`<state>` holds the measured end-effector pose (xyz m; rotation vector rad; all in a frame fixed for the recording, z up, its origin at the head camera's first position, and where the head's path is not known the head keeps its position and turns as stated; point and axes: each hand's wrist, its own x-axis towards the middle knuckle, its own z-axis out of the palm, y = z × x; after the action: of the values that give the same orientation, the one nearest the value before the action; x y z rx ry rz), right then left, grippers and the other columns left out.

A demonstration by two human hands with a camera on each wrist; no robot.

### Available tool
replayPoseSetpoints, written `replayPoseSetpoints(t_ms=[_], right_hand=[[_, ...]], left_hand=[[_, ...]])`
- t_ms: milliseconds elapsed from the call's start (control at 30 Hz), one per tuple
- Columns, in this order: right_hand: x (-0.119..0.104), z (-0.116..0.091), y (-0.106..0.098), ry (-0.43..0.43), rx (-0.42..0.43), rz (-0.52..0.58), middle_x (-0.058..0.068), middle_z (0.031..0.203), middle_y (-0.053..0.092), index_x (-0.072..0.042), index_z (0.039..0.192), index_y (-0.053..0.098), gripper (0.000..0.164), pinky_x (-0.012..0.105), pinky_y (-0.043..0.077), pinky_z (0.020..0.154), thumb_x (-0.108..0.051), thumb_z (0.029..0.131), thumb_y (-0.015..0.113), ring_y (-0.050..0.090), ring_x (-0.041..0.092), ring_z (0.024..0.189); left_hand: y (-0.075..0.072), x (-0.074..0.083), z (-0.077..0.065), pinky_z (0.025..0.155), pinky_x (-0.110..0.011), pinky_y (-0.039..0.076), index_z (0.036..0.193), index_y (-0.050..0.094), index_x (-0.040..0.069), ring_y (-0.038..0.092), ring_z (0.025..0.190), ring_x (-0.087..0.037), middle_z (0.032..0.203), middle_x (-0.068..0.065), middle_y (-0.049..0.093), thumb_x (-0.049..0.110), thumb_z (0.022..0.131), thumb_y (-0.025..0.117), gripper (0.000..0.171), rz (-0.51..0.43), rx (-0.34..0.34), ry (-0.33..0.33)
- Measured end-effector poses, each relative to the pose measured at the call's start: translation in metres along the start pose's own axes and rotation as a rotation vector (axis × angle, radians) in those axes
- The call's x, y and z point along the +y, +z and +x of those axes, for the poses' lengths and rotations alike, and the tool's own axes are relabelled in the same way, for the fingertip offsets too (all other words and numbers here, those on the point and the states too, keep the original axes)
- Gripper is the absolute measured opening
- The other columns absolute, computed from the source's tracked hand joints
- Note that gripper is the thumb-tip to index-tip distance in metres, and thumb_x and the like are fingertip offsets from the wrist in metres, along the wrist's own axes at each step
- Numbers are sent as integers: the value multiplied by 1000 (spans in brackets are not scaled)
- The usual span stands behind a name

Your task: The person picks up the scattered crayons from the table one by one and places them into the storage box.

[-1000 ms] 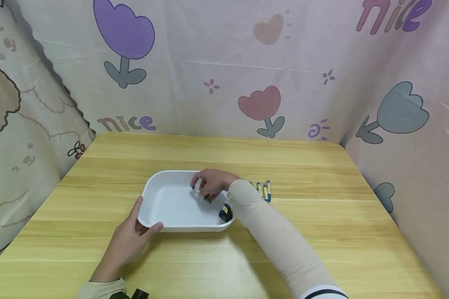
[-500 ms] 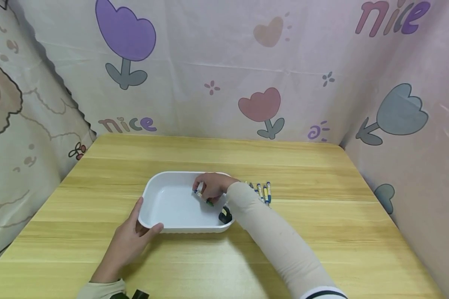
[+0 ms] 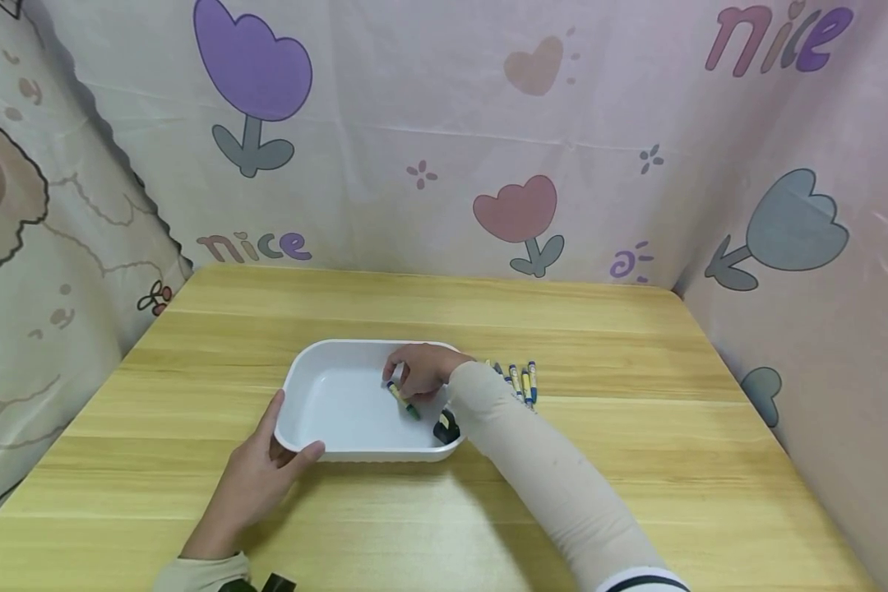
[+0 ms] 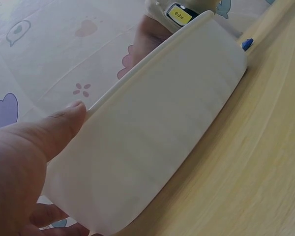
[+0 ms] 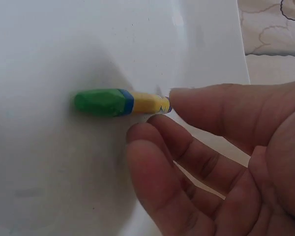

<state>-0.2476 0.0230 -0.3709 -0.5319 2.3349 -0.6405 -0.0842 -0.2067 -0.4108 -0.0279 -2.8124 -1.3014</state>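
Note:
A white tray [image 3: 340,415] stands on the table, and my left hand [image 3: 255,477] grips its near left corner, with the thumb on the rim. In the left wrist view the left hand's thumb lies along the rim of the tray wall [image 4: 137,132] and fingertips show below. A green crayon [image 5: 103,102] with a yellow and blue wrapper lies on the tray floor. My right hand [image 3: 425,368] hovers low over the tray beside this crayon. Its thumb is at the wrapper end, and the loosely bent fingers stand around it without a visible pinch.
Several crayons [image 3: 525,385] with yellow and blue wrappers lie on the wooden table [image 3: 599,460] right of the tray, partly behind the right forearm. A black device [image 3: 446,426] is worn on the right wrist. A patterned cloth [image 3: 370,205] hangs behind the table.
The right hand has lowered slightly in the tray and loosened from the green crayon, which now shows nearly whole. The left hand has kept its place on the tray.

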Motion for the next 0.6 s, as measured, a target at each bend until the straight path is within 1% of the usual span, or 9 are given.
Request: replayPoseSetpoints(t_ms=[100, 233, 333, 433, 600], right_hand=[[-1, -1, -2, -8, -8, 16, 3, 91, 62, -22, 110, 64, 27, 23, 52, 56, -4, 90, 66, 58, 14, 64], [-3, -3, -6, -39, -19, 79, 5, 96, 60, -18, 116, 63, 28, 24, 56, 61, -3, 92, 62, 59, 16, 71], [-4, -5, -12, -70, -18, 125, 6, 100, 60, -14, 120, 62, 29, 26, 58, 65, -5, 93, 62, 60, 17, 76], [-4, -8, -17, -93, -1, 146, 6, 101, 61, -12, 123, 62, 29, 28, 59, 66, -9, 94, 63, 61, 19, 78], [-3, -13, -27, -126, 41, 173, 9, 100, 62, -9, 126, 60, 31, 30, 60, 66, -11, 95, 62, 64, 21, 78]], left_hand=[[0, 0, 0, 94, -48, 50, 156, 3, 4, 53, 118, -43, 141, -37, 38, 38, 92, 67, 96, 0, -3, -7], [0, 0, 0, 95, -49, 49, 156, 3, 5, 54, 118, -43, 141, -36, 38, 39, 92, 67, 97, 5, 0, -11], [1, 0, 0, 95, -49, 49, 156, 3, 5, 53, 119, -43, 142, -36, 38, 40, 92, 67, 97, 10, 1, -17], [1, 0, 0, 95, -49, 49, 156, 3, 5, 53, 119, -43, 141, -37, 38, 41, 92, 67, 97, 9, 0, -20], [2, -1, 0, 93, -49, 51, 156, 4, 4, 54, 118, -44, 139, -37, 41, 39, 92, 67, 96, -4, 5, -8]])
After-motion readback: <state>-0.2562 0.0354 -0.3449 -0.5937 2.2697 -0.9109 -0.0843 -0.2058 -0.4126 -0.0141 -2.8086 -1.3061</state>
